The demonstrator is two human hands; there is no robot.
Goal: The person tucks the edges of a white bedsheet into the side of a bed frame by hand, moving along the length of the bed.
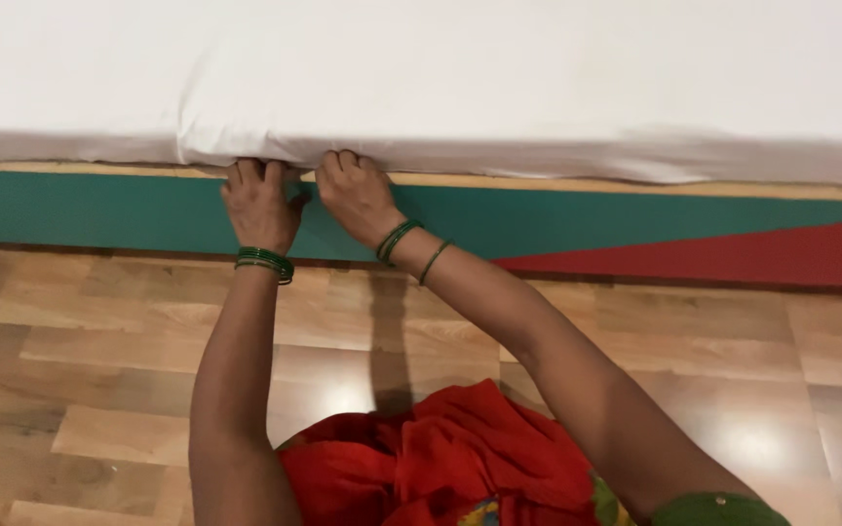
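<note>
- The sheet is white, thin and soft; I judge it light, easy to crease and a little slippery, so the best hold is at the lower hem, where it hangs over the mattress edge
- It fills the top of the view, from 10 to 2 o'clock, above the green bed base
- The left hand and right hand sit side by side at 12 o'clock; fingers curled, tips hidden under the hem
- Both arms reach up, wrists with green bangles
</note>
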